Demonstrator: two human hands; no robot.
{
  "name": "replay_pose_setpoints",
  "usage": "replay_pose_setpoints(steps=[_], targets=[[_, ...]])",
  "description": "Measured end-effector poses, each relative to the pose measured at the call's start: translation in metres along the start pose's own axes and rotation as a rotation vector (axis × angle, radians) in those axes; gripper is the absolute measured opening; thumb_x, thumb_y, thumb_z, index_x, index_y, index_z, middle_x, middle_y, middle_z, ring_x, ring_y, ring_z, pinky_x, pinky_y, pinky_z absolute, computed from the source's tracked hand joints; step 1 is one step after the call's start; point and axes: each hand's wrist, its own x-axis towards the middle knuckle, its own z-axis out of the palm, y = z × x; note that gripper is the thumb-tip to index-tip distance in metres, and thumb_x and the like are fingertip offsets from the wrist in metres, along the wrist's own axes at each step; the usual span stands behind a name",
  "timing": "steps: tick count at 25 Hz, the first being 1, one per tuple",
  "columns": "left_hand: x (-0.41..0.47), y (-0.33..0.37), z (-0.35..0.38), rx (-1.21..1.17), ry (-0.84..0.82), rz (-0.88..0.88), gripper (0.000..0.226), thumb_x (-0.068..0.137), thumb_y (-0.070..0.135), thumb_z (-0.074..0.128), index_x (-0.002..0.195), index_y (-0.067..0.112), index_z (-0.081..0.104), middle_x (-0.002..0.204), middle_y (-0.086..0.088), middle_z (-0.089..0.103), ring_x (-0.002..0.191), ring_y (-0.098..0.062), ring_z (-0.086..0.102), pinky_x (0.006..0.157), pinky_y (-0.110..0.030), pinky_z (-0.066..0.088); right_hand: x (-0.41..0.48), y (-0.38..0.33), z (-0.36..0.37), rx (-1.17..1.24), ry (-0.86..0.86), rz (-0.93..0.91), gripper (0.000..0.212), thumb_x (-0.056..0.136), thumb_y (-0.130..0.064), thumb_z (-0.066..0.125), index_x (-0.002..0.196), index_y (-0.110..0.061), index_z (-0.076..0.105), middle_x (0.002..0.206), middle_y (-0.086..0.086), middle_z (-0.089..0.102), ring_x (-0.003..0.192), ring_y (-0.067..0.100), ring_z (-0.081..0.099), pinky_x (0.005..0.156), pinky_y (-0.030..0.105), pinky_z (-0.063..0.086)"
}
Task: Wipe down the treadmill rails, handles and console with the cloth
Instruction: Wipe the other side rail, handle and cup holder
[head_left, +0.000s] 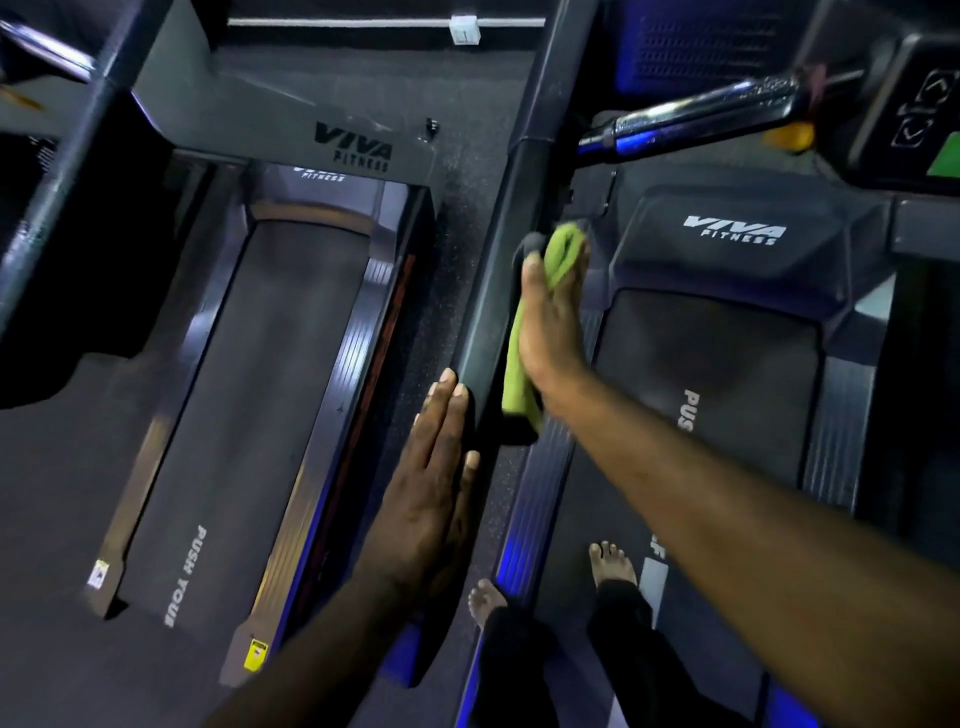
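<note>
Rail (487, 312): right hand (551, 332) flat on cloth (515, 366)

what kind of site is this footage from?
Probably a gym floor. Two treadmills stand side by side, the left treadmill and the right treadmill, each with a VIVA Fitness logo. The right hand presses a green cloth against the rail.

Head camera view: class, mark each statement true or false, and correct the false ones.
1. The right hand presses a green cloth against the dark rail. True.
2. The left hand grips a spray bottle. False: it lies flat, fingers straight, against the rail's end and holds nothing.
3. The person wears shoes. False: the feet are bare.
4. The left treadmill and the right treadmill both read VIVA FITNESS. True.
</note>
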Motion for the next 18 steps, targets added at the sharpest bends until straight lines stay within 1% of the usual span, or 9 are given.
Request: replay_pose_setpoints(steps=[3, 5, 7, 9, 10, 12, 14, 15, 18], targets=[[0.0, -0.002, 0.001, -0.02, -0.006, -0.004, 0.058, 0.112, 0.026, 0.033, 0.165, 0.006, 0.019, 0.176, -0.002, 0.008, 0.162, -0.022, 0.011, 0.13, -0.048, 0.019, 0.083, -0.016, -0.007, 0.009, 0.103, 0.103, 0.072, 0.111, -0.051, 0.031, 0.17, -0.015, 0.012, 0.176, 0.005, 0.016, 0.161, 0.02, 0.022, 0.127, 0.029, 0.016], [0.001, 0.0, 0.002, -0.013, -0.002, -0.002, 0.058, 0.112, 0.025, 0.033, 0.165, 0.006, 0.019, 0.176, -0.002, 0.008, 0.162, -0.022, 0.011, 0.13, -0.047, 0.019, 0.074, -0.013, -0.007, -0.009, 0.088, 0.114, 0.067, 0.113, -0.051, 0.031, 0.17, -0.019, 0.014, 0.175, 0.004, 0.022, 0.158, 0.02, 0.028, 0.123, 0.029, 0.021], [0.0, 0.002, 0.002, 0.002, 0.002, -0.008, 0.058, 0.112, 0.026, 0.032, 0.165, 0.006, 0.019, 0.176, -0.003, 0.007, 0.162, -0.021, 0.01, 0.13, -0.045, 0.018, 0.003, 0.005, -0.003, 0.039, 0.03, 0.052, 0.064, 0.114, -0.048, 0.031, 0.17, -0.023, 0.012, 0.175, -0.001, 0.019, 0.155, 0.005, 0.026, 0.12, 0.021, 0.021], [0.001, 0.002, 0.0, 0.005, 0.0, -0.014, 0.059, 0.112, 0.026, 0.033, 0.165, 0.007, 0.018, 0.176, -0.003, 0.007, 0.162, -0.019, 0.009, 0.131, -0.039, 0.016, -0.065, 0.026, 0.006, 0.119, 0.002, 0.009, 0.065, 0.112, -0.049, 0.031, 0.169, -0.024, 0.013, 0.172, -0.009, 0.019, 0.146, -0.014, 0.023, 0.114, 0.005, 0.018], [0.001, 0.003, 0.0, 0.009, -0.001, -0.016, 0.058, 0.112, 0.026, 0.033, 0.165, 0.007, 0.019, 0.176, -0.003, 0.008, 0.162, -0.019, 0.009, 0.131, -0.037, 0.015, -0.072, 0.032, 0.006, 0.101, 0.032, -0.018, 0.067, 0.11, -0.05, 0.031, 0.169, -0.022, 0.015, 0.172, -0.009, 0.021, 0.146, -0.015, 0.023, 0.11, -0.001, 0.017], [0.0, 0.003, 0.0, 0.019, -0.001, -0.015, 0.058, 0.112, 0.022, 0.035, 0.165, 0.005, 0.019, 0.176, -0.004, 0.009, 0.162, -0.02, 0.01, 0.131, -0.038, 0.015, -0.022, 0.017, 0.001, 0.051, 0.021, 0.015, 0.064, 0.111, -0.05, 0.031, 0.168, -0.021, 0.024, 0.17, -0.002, 0.031, 0.15, 0.001, 0.032, 0.097, -0.007, 0.022], [0.001, 0.002, 0.0, 0.014, 0.002, 0.002, 0.057, 0.112, 0.017, 0.037, 0.165, 0.004, 0.019, 0.176, -0.006, 0.01, 0.162, -0.021, 0.01, 0.131, -0.039, 0.016, 0.052, -0.003, -0.004, 0.022, 0.126, 0.113, 0.054, 0.115, -0.043, 0.034, 0.163, -0.02, 0.036, 0.161, 0.004, 0.048, 0.145, 0.017, 0.047, 0.086, 0.0, 0.033], [0.002, 0.001, 0.001, 0.012, 0.001, 0.005, 0.057, 0.111, 0.015, 0.038, 0.164, 0.004, 0.019, 0.176, -0.006, 0.01, 0.162, -0.022, 0.01, 0.131, -0.039, 0.016, 0.072, -0.013, -0.008, 0.045, 0.136, 0.158, 0.053, 0.115, -0.043, 0.034, 0.162, -0.02, 0.038, 0.159, 0.006, 0.05, 0.144, 0.02, 0.049, 0.09, 0.009, 0.035], [0.001, 0.004, 0.0, 0.001, -0.002, -0.008, 0.058, 0.111, 0.016, 0.038, 0.165, 0.005, 0.019, 0.176, -0.005, 0.009, 0.162, -0.02, 0.01, 0.131, -0.039, 0.017, 0.021, 0.001, -0.006, 0.041, 0.063, 0.114, 0.058, 0.115, -0.046, 0.031, 0.167, -0.023, 0.024, 0.168, 0.003, 0.037, 0.147, 0.009, 0.04, 0.103, 0.016, 0.027]])
